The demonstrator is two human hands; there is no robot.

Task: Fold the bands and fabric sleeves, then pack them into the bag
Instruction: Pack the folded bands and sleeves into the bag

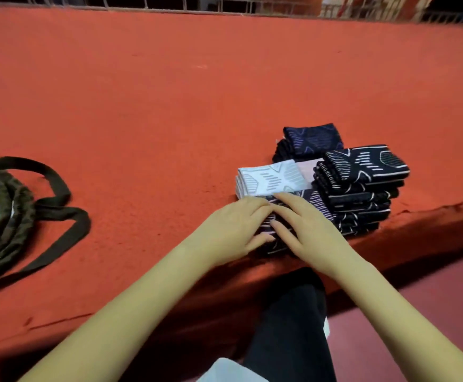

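Fingers [252, 206] of left hand [230, 230] and right hand [310, 230] lie straight, pressing, gripping nothing. Red table [169, 106] bears the dark bag [15, 210] far left, the black stack [360, 194], then the patterned sleeve [317, 206] beneath both hands at the near edge. It looks soft and light, and is likely best pinched at its folded edges.

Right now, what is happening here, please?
A person presses the left hand and the right hand flat on a dark folded fabric piece at the front edge of the red cloth-covered table. A white patterned folded stack and a black striped folded stack stand beside it. The dark olive cloth bag lies apart on the left.
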